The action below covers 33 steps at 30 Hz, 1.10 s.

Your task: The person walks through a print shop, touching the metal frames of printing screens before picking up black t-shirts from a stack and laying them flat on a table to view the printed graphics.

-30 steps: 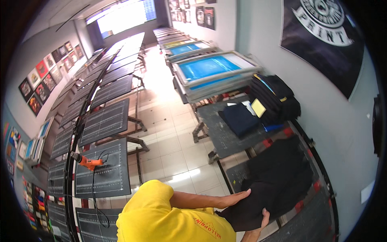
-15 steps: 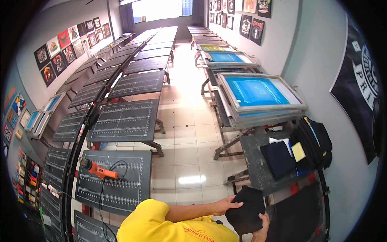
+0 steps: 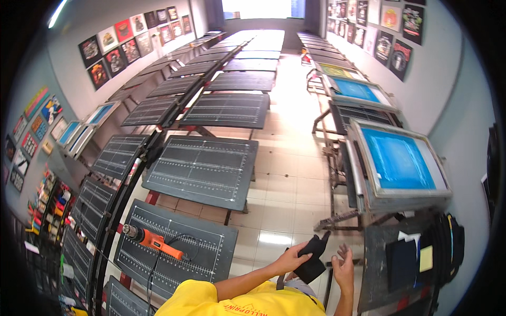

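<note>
My left hand (image 3: 293, 259) grips a piece of black cloth (image 3: 310, 267), its fingers pinched over the upper edge. The cloth hangs bunched, with one narrow end sticking up. Just to the right of it, my right hand (image 3: 344, 267) is raised with fingers apart and nothing in it. On the dark table at the lower right lie a folded black cloth (image 3: 401, 263), a yellow paper pad (image 3: 426, 258) and a stack of black garments (image 3: 448, 247).
An orange heat gun (image 3: 155, 243) with a cord lies on a gridded black board (image 3: 216, 266) to the left. Long rows of such boards run toward the window. Blue-meshed screen frames (image 3: 399, 158) are stacked on the right. A tiled aisle (image 3: 279, 195) runs between.
My right hand has let go of the black cloth, which was spread between both hands and now hangs bunched from the left. The view has swung leftward.
</note>
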Each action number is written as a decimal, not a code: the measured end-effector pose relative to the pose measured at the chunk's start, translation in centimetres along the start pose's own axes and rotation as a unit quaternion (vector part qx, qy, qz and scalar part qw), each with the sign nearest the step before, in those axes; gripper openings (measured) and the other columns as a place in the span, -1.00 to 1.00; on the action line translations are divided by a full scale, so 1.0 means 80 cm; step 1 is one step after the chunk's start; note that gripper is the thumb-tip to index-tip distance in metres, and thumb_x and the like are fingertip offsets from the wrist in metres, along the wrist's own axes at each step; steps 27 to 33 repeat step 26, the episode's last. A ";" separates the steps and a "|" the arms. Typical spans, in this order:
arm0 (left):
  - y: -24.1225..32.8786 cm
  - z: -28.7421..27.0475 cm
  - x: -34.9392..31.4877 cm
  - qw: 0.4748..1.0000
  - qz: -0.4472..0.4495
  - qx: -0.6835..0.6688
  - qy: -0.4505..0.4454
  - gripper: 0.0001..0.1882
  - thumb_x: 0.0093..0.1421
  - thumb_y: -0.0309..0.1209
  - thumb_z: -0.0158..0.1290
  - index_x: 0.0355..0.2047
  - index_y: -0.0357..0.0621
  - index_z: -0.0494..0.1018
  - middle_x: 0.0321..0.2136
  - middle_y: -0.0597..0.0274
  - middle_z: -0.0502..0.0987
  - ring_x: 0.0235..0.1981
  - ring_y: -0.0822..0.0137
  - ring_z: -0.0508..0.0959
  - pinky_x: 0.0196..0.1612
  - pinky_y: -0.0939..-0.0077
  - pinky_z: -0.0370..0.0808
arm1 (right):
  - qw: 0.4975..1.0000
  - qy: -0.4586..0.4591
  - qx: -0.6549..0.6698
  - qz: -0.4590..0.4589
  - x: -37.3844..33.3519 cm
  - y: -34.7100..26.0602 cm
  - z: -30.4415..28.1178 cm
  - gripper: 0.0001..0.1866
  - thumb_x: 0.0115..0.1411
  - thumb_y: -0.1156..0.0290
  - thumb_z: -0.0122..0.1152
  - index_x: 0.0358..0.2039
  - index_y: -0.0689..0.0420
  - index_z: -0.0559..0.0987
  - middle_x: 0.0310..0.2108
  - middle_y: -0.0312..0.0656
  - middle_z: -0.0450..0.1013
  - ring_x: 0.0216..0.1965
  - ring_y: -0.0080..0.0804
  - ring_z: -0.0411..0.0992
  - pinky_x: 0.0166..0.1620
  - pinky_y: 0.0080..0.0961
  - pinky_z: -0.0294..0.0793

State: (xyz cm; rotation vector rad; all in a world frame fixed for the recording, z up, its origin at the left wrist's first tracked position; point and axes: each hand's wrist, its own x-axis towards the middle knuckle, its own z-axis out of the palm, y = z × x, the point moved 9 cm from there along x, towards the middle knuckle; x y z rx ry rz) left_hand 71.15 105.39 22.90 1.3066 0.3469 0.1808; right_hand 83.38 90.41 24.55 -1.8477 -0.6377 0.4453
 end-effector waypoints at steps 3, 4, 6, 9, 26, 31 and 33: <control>-0.002 -0.029 0.019 0.994 -0.064 -0.026 -0.087 -0.49 0.31 -0.35 0.04 0.22 -0.22 0.24 -0.06 0.24 0.50 -0.05 0.45 0.45 0.04 0.54 0.40 | 0.991 -0.110 -0.017 -0.072 0.062 -0.027 0.064 -0.20 0.15 0.39 0.25 0.32 0.25 0.05 0.07 0.01 0.38 0.01 -0.23 0.40 0.05 -0.36 0.40; 0.003 -0.048 0.028 0.996 -0.053 -0.012 -0.072 -0.50 0.31 -0.34 0.04 0.21 -0.23 0.25 -0.06 0.22 0.50 -0.05 0.44 0.45 0.03 0.54 0.41 | 0.981 -0.165 0.009 -0.099 0.078 -0.039 0.089 -0.19 0.15 0.38 0.26 0.32 0.24 0.05 0.05 -0.01 0.40 -0.03 -0.25 0.42 0.04 -0.38 0.41; 0.013 -0.085 0.047 0.998 -0.031 0.015 -0.048 -0.51 0.30 -0.32 0.05 0.18 -0.24 0.26 -0.07 0.18 0.51 -0.05 0.43 0.45 0.01 0.55 0.41 | 0.965 -0.249 0.072 0.023 0.120 -0.026 0.142 -0.44 0.17 0.36 0.26 0.14 0.28 0.33 -0.19 -0.16 0.51 -0.26 -0.45 0.44 -0.14 -0.50 0.45; 0.012 -0.171 0.076 0.992 -0.099 -0.015 0.072 -0.53 0.24 -0.25 0.15 0.05 -0.24 0.32 -0.14 0.02 0.54 -0.13 0.35 0.52 -0.04 0.50 0.45 | 0.936 -0.325 0.106 0.081 0.186 -0.039 0.202 -0.73 0.23 0.33 0.22 -0.19 0.30 0.58 -0.39 -0.32 0.52 -0.39 -0.62 0.41 -0.30 -0.60 0.42; 0.165 -0.426 0.099 0.918 0.008 0.111 0.380 -0.58 0.18 -0.18 0.23 -0.01 -0.09 0.49 -0.16 0.17 0.56 -0.32 0.21 0.52 -0.14 0.49 0.46 | 0.761 -0.481 0.349 0.260 0.397 -0.174 0.453 -0.67 0.34 0.27 0.09 -0.10 0.31 0.51 -0.25 -0.15 0.54 -0.31 -0.45 0.52 -0.20 -0.56 0.52; 0.165 -0.426 0.099 0.918 0.008 0.111 0.380 -0.58 0.18 -0.18 0.23 -0.01 -0.09 0.49 -0.16 0.17 0.56 -0.32 0.21 0.52 -0.14 0.49 0.46 | 0.761 -0.481 0.349 0.260 0.397 -0.174 0.453 -0.67 0.34 0.27 0.09 -0.10 0.31 0.51 -0.25 -0.15 0.54 -0.31 -0.45 0.52 -0.20 -0.56 0.52; 0.165 -0.426 0.099 0.918 0.008 0.111 0.380 -0.58 0.18 -0.18 0.23 -0.01 -0.09 0.49 -0.16 0.17 0.56 -0.32 0.21 0.52 -0.14 0.49 0.46 | 0.761 -0.481 0.349 0.260 0.397 -0.174 0.453 -0.67 0.34 0.27 0.09 -0.10 0.31 0.51 -0.25 -0.15 0.54 -0.31 -0.45 0.52 -0.20 -0.56 0.52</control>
